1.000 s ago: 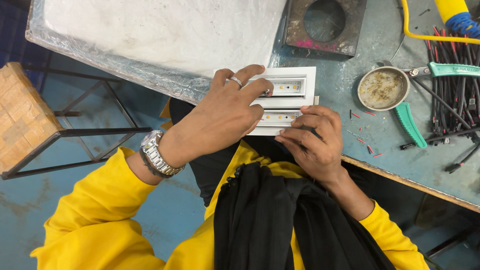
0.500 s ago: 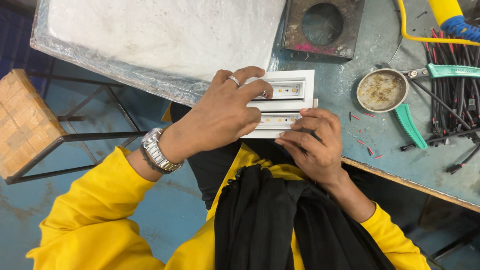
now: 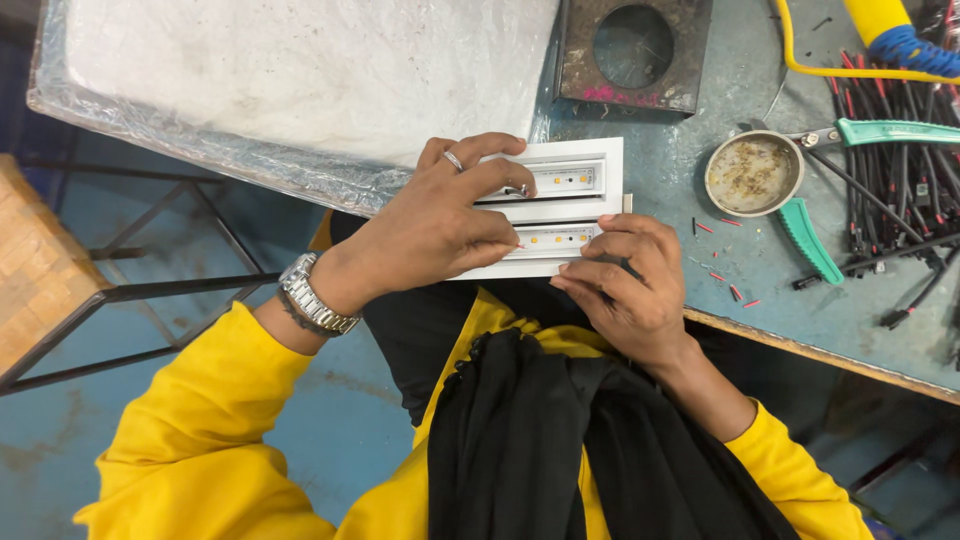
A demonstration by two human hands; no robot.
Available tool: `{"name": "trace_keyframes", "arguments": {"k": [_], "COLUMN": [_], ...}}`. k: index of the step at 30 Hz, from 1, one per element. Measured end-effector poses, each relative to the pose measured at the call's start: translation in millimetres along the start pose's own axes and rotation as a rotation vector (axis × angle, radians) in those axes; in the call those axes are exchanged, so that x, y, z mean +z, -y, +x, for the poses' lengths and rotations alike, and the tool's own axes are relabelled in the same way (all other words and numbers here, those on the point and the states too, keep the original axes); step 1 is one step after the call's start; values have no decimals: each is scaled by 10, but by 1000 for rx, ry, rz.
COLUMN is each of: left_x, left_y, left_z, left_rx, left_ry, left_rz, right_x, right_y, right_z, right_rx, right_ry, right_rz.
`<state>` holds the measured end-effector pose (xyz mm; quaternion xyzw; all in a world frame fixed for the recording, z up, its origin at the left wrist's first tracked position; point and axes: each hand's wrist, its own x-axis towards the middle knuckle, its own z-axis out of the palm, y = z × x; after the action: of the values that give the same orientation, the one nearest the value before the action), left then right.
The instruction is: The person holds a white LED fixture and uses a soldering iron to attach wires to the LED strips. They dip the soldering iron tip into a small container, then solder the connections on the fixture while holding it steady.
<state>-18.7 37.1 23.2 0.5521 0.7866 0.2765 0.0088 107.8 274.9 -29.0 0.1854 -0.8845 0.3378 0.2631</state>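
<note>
A white rectangular light fitting (image 3: 590, 165) with two strips of small yellow diodes lies at the near edge of the grey workbench (image 3: 800, 290). My left hand (image 3: 440, 225), with a ring and a metal wristwatch, rests over the fitting's left half, fingers pressing on its frame. My right hand (image 3: 625, 285) grips the fitting's lower right edge, thumb and fingers curled on it. Both arms wear yellow sleeves.
A plastic-wrapped white slab (image 3: 300, 80) covers the bench's left. Behind the fitting stands a dark square block with a round hole (image 3: 635, 50). To the right are a round tin (image 3: 752, 175), green-handled pliers (image 3: 810, 235), black wires (image 3: 900, 150) and a yellow cable (image 3: 830, 70). A wooden stool (image 3: 40, 260) stands left.
Both hands stay on the fitting; the fingers have shifted only slightly.
</note>
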Motion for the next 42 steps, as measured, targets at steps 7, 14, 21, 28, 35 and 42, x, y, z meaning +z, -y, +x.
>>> {"name": "trace_keyframes", "arguments": {"k": [7, 14, 21, 28, 35, 42], "left_x": [-50, -104, -190, -224, -211, -161], "left_y": [-32, -38, -84, -120, -106, -57], "left_z": [51, 136, 207, 276, 212, 165], "left_rx": [58, 113, 140, 122, 136, 141], "left_ry": [40, 111, 132, 157, 135, 100], "left_rz": [131, 199, 171, 169, 175, 170], "right_x": [-157, -496, -743, -981, -806, -1172], "right_y": [78, 49, -67, -703, -1314, -1530], "right_z": [-81, -269, -261, 250, 812, 388], "right_rx": [8, 175, 570, 657, 426, 572], "right_ry": [-15, -189, -447, -500, -236, -448], "right_rz": [-15, 48, 828, 1118, 472, 482]}}
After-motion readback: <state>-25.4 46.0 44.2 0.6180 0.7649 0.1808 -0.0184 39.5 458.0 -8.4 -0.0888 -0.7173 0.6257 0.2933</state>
